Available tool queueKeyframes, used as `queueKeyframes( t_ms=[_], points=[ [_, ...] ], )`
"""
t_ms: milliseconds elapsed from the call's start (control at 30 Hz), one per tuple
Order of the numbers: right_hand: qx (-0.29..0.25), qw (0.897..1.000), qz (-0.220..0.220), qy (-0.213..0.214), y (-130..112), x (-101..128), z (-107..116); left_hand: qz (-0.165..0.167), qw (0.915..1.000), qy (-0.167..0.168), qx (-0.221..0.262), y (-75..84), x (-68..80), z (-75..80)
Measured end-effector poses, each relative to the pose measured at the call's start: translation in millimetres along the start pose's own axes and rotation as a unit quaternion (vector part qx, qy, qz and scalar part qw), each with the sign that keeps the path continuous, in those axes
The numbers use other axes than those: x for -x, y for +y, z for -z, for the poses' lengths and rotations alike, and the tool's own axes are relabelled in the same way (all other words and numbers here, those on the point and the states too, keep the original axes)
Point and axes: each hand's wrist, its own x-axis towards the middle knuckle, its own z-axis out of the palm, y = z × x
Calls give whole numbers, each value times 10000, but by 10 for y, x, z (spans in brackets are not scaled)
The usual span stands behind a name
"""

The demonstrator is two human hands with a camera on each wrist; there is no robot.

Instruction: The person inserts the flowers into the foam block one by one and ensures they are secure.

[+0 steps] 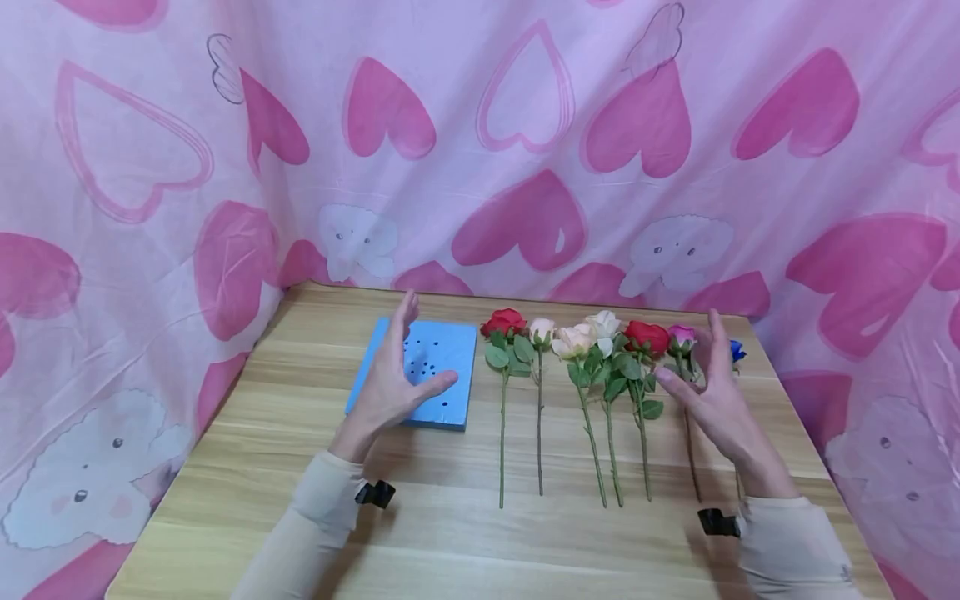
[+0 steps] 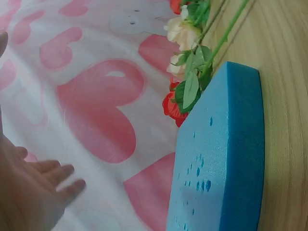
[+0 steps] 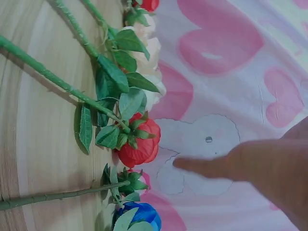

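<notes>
A blue foam block [image 1: 420,373] [image 2: 221,159] with several small holes lies on the wooden table [image 1: 450,533]. My left hand [image 1: 393,379] [image 2: 33,192] hovers over it, fingers straight, holding nothing. To the right lies a row of artificial roses: a red one [image 1: 504,322], pale pink and cream ones [image 1: 573,340], another red one [image 1: 647,336] [image 3: 138,144], a magenta one [image 1: 681,335] and a blue one [image 1: 737,351] [image 3: 139,216]. My right hand [image 1: 708,392] [image 3: 250,166] floats above the magenta and blue stems, fingers spread and empty.
A pink cloth with hearts and elephants [image 1: 525,150] hangs behind and at both sides of the table. Bare wood lies between the stems' ends and the near edge [image 1: 480,575]. Black bands sit on both sleeves.
</notes>
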Motion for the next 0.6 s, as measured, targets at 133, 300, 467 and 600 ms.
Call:
queueKeyframes(
  t_ms=[133,300,467,600],
  points=[
    [-789,9969,9,-78,3,13,59,-308,9947,7,985,-25,6,43],
    [-1681,9854,207,-194,34,46,126,-260,9920,31,1232,-48,24,106],
    [-1990,9792,285,-292,120,98,217,106,9947,22,1027,-126,120,213],
    [-2123,9769,135,-229,195,153,305,435,9967,-48,677,-173,212,324]
  ],
)
